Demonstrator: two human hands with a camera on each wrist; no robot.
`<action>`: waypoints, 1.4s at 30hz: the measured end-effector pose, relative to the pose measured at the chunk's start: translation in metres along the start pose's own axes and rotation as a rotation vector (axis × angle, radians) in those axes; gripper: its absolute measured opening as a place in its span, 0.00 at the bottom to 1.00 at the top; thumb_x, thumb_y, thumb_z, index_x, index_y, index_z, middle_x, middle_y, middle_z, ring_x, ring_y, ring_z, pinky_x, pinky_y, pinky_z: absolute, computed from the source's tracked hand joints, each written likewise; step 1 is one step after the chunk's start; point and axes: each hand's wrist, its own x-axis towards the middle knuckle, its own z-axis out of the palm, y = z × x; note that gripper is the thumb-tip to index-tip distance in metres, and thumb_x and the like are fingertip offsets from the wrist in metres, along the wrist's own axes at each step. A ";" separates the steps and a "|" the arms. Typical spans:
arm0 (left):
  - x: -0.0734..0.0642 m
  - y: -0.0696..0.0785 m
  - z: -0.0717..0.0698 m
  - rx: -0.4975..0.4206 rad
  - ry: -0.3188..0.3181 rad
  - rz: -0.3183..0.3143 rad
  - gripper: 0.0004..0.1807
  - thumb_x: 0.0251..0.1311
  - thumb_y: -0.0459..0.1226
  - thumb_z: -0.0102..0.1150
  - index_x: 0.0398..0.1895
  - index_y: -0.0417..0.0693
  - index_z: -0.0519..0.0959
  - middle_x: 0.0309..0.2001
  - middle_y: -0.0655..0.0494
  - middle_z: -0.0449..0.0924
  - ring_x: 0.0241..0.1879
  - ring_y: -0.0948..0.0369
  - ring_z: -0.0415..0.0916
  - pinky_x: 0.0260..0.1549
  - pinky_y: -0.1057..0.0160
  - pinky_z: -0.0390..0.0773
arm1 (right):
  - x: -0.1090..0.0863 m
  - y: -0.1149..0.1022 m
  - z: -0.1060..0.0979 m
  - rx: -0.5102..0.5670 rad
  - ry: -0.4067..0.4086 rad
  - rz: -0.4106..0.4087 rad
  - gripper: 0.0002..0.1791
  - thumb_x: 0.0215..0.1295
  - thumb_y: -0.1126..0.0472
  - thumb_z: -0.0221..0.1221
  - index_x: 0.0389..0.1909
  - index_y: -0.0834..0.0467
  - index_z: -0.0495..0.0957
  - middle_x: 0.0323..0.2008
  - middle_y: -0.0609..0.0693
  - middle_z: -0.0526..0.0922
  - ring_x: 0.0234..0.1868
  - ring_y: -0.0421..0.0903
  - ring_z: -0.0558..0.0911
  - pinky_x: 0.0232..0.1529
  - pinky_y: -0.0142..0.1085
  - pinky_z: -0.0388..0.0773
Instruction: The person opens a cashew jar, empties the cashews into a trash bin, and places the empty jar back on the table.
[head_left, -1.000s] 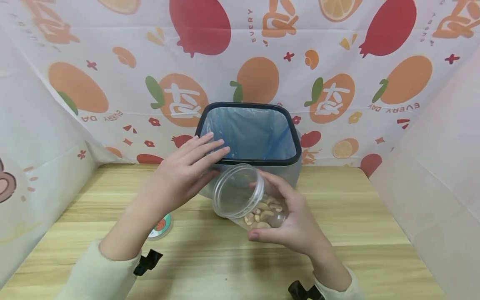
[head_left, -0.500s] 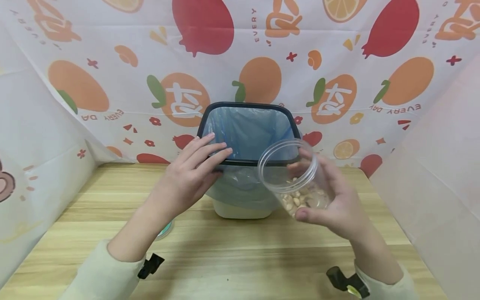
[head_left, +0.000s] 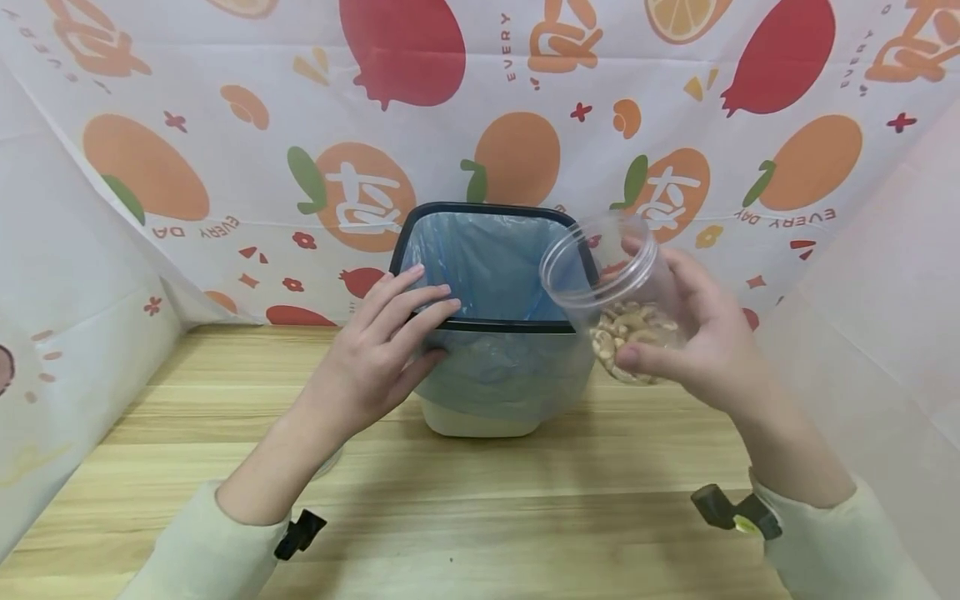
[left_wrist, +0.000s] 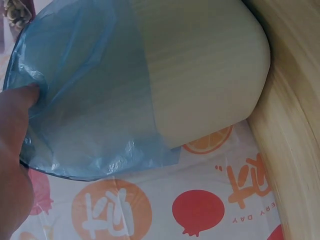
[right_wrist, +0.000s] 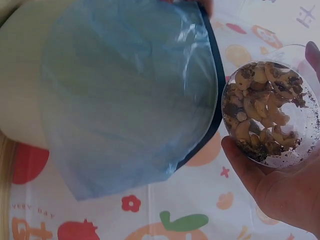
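Note:
A trash can with a black rim and a blue plastic liner bag stands upright against the patterned backdrop. My left hand grips its left front rim, fingers over the edge and thumb against the bag outside. Held in my right hand is a clear, lidless plastic jar, raised at the can's right front and tilted with its mouth toward the can. Cashews lie in the jar's lower part. Dark crumbs show through its base in the right wrist view.
A round lid lies on the wooden table, mostly hidden behind my left forearm. White cloth with fruit prints rises at the back, and pale cloth walls close in both sides.
My right hand has carried the jar to the right and upward, away from the front of the trash can. The cashews remain in it. My left hand stays on the rim.

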 end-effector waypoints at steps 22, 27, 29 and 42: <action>0.002 0.001 0.001 -0.006 -0.012 0.010 0.39 0.45 0.31 0.79 0.65 0.44 0.74 0.63 0.43 0.73 0.71 0.42 0.61 0.68 0.37 0.62 | 0.036 -0.008 -0.021 -0.274 -0.028 0.138 0.43 0.55 0.66 0.72 0.71 0.43 0.66 0.60 0.47 0.80 0.58 0.47 0.80 0.41 0.31 0.84; 0.002 0.000 0.002 -0.012 -0.013 0.011 0.40 0.45 0.31 0.78 0.65 0.44 0.73 0.64 0.43 0.73 0.71 0.41 0.61 0.68 0.37 0.62 | 0.043 -0.008 -0.023 -0.300 -0.021 0.191 0.43 0.55 0.62 0.73 0.70 0.40 0.66 0.58 0.50 0.81 0.57 0.46 0.80 0.41 0.31 0.84; 0.001 0.000 0.003 -0.013 -0.013 0.010 0.40 0.45 0.31 0.78 0.65 0.44 0.73 0.64 0.43 0.73 0.71 0.42 0.61 0.68 0.37 0.62 | 0.046 -0.007 -0.025 -0.321 -0.026 0.202 0.43 0.54 0.61 0.74 0.71 0.40 0.66 0.58 0.51 0.81 0.57 0.45 0.80 0.42 0.30 0.84; -0.002 0.000 0.001 -0.010 -0.005 -0.002 0.39 0.44 0.31 0.79 0.65 0.44 0.74 0.64 0.43 0.73 0.71 0.42 0.62 0.69 0.38 0.61 | 0.071 -0.005 -0.032 -0.584 -0.119 0.216 0.48 0.49 0.47 0.77 0.71 0.30 0.63 0.55 0.45 0.81 0.51 0.40 0.78 0.44 0.30 0.76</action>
